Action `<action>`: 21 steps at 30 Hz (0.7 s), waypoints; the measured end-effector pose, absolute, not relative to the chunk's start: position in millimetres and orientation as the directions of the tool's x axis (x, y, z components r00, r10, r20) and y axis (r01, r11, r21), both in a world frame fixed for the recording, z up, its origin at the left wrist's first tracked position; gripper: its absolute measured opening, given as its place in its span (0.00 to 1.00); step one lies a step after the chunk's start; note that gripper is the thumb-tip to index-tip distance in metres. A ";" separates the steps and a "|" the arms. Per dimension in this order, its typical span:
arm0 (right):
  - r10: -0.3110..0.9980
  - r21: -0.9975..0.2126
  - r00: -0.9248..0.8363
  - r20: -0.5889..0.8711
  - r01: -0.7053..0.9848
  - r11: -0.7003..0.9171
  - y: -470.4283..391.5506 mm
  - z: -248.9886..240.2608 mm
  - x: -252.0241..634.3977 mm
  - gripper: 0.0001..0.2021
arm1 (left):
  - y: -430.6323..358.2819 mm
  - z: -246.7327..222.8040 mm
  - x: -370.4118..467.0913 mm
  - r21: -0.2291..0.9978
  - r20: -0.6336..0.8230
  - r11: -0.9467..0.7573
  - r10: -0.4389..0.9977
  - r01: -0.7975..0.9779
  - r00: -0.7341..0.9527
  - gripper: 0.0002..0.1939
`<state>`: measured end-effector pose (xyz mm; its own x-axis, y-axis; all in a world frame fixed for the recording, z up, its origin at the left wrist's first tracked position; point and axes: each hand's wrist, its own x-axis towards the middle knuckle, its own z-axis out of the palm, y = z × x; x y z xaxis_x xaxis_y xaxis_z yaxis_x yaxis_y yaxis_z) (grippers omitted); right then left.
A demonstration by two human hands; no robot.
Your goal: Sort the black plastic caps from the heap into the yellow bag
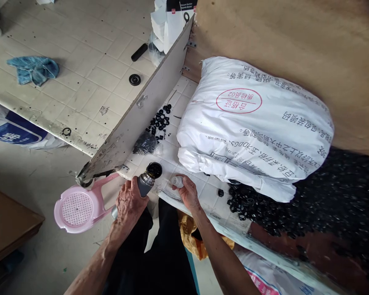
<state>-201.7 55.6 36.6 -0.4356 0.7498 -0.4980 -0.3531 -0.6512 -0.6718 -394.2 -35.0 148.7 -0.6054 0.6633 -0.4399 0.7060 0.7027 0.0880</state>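
My left hand (pixel 131 205) is wrapped around a grey thermos flask (pixel 144 186) with a bare metal neck. The flask tilts, its mouth at a round dark cup (pixel 154 169) on the white tiled bench near its front edge. Whether liquid is flowing I cannot tell. A small white stopper (pixel 177 181) is pinched between the fingers and thumb of my right hand (pixel 188 192), just right of the cup. Behind the cup lies a clear plastic bag of dark bits (pixel 145 143), with several small black rings (pixel 160 119) scattered beyond it.
A large white printed sack (pixel 255 119) lies on the bench, with a heap of black parts (pixel 335 196) to its right. An upright board (pixel 135 98) divides the bench from another tiled table (pixel 76 49). A pink plastic stool (pixel 77 209) stands at the left.
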 end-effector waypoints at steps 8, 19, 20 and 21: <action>0.754 -0.670 -0.435 -0.492 -0.363 -0.648 54.8 37.9 -202.1 0.18 | -37.2 149.1 -395.0 0.096 -0.412 0.672 0.698 0.734 -0.586 0.26; 0.756 -0.658 -0.449 -0.476 -0.389 -0.645 55.1 34.9 -201.3 0.18 | -37.1 149.6 -394.5 0.075 -0.406 0.665 0.701 0.743 -0.586 0.26; 0.757 -0.658 -0.450 -0.474 -0.390 -0.644 55.1 35.2 -201.4 0.18 | -37.5 149.0 -394.5 0.074 -0.401 0.662 0.705 0.746 -0.586 0.26; 0.757 -0.657 -0.453 -0.472 -0.392 -0.644 55.0 35.4 -201.3 0.17 | -37.9 148.5 -394.4 0.073 -0.397 0.660 0.707 0.748 -0.585 0.26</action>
